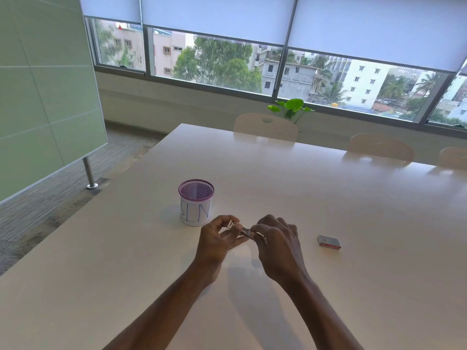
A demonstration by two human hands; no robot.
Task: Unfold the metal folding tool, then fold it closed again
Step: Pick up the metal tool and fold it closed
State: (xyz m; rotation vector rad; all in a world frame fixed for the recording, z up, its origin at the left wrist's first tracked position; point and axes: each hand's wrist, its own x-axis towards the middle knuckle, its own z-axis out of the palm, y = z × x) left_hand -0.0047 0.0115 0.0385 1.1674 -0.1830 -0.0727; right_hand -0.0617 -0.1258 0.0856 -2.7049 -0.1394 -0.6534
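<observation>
A small shiny metal folding tool (240, 229) is held just above the table between both hands. My left hand (217, 241) pinches its left end between thumb and fingers. My right hand (275, 245) grips its right end, and the fingers cover much of the tool. Whether the tool is folded or partly unfolded I cannot tell, since only a short silver stretch shows between the hands.
A purple mesh cup (195, 202) wrapped in paper marked "BIN" stands just beyond my left hand. A small red and grey box (329, 242) lies to the right. The pale table (353, 198) has chairs (265, 126) along its far edge.
</observation>
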